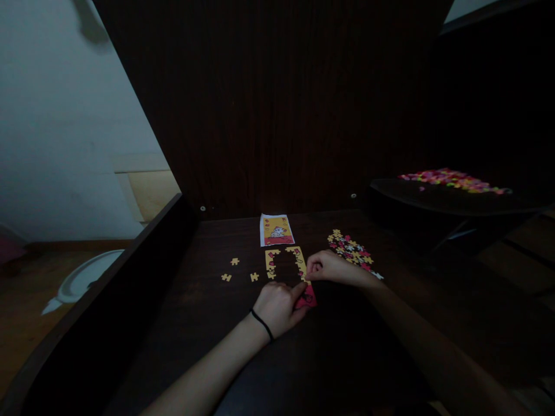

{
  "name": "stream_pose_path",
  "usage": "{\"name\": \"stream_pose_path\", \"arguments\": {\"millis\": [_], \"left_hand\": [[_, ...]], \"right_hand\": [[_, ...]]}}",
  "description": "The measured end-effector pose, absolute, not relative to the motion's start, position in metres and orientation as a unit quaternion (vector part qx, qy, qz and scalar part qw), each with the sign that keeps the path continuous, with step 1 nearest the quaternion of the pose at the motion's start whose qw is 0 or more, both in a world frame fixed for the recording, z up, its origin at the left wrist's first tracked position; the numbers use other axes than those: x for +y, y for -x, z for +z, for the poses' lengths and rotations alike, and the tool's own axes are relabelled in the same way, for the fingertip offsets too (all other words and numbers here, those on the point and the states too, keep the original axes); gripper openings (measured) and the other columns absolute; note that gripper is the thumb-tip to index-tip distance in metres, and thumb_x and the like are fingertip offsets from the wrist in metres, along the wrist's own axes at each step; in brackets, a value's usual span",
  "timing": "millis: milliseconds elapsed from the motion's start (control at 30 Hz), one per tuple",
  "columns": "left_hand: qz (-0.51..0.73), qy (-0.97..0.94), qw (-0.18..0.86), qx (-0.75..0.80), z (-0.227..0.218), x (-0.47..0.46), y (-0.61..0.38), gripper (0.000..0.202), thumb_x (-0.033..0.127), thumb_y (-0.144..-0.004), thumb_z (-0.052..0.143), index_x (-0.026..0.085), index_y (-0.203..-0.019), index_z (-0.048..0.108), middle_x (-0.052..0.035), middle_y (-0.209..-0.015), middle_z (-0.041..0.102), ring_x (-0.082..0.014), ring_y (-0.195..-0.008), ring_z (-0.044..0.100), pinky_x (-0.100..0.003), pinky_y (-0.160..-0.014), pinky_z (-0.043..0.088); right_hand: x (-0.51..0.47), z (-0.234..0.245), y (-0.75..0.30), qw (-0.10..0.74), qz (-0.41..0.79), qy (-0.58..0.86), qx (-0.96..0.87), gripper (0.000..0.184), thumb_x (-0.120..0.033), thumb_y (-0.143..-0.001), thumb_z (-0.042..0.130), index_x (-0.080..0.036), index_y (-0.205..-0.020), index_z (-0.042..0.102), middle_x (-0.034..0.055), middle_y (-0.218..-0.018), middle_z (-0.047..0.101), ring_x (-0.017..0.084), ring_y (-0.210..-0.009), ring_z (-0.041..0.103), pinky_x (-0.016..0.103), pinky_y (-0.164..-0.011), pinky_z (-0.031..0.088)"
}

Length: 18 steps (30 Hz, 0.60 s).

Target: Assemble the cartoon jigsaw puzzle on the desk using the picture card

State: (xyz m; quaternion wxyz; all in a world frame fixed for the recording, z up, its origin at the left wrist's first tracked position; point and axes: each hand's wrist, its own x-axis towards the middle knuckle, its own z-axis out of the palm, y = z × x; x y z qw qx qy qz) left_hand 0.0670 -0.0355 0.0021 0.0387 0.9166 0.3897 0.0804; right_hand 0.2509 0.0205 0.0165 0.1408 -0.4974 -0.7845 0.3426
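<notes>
A partly joined jigsaw frame (284,261) in yellow and red lies on the dark wooden table (208,335). My left hand (280,306), a black band on its wrist, is curled, its fingers pressing the red bottom section (309,298) of the puzzle. My right hand (329,267) is closed in a pinch at the frame's right edge; what it pinches is too small to name. A small reference picture (276,229) lies just beyond the frame.
A heap of loose pieces (352,250) sits right of my right hand. Three single yellow pieces (235,269) lie to the left. More coloured pieces (451,180) cover a dark tray at the right. A tall dark panel backs the table.
</notes>
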Motion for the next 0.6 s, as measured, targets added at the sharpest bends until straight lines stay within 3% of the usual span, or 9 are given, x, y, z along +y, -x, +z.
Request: {"name": "stream_pose_path", "arguments": {"millis": [300, 433, 600], "left_hand": [[0.08, -0.91, 0.044, 0.406, 0.003, -0.036, -0.07, 0.037, 0.042, -0.078, 0.044, 0.02, -0.107, 0.052, -0.0053, -0.071, 0.063, -0.0195, -0.064, 0.06, -0.029, -0.062, 0.044], [0.067, -0.908, 0.033, 0.412, 0.002, -0.035, -0.071, 0.042, 0.042, -0.078, 0.045, 0.021, -0.113, 0.048, -0.0048, -0.071, 0.064, -0.0192, -0.064, 0.06, -0.028, -0.061, 0.044], [0.069, -0.908, 0.035, 0.411, 0.002, -0.035, -0.072, 0.039, 0.043, -0.078, 0.043, 0.02, -0.108, 0.05, -0.0048, -0.068, 0.063, -0.0204, -0.063, 0.06, -0.028, -0.059, 0.044]], "right_hand": [[0.024, 0.013, -0.253, 0.167, 0.358, 0.494, -0.774, 0.013, -0.026, -0.064, 0.059, -0.013, -0.062, 0.061, -0.0019, -0.054, 0.053, 0.009, -0.051, 0.045, 0.02, -0.046, 0.033], [0.028, 0.007, -0.254, 0.21, 0.345, 0.501, -0.766, 0.017, -0.027, -0.067, 0.058, -0.013, -0.076, 0.062, -0.0017, -0.057, 0.053, 0.009, -0.052, 0.046, 0.02, -0.048, 0.034], [0.028, 0.005, -0.252, 0.205, 0.316, 0.523, -0.764, 0.03, -0.025, -0.07, 0.056, -0.012, -0.097, 0.06, -0.002, -0.058, 0.053, 0.009, -0.052, 0.046, 0.021, -0.049, 0.034]]}}
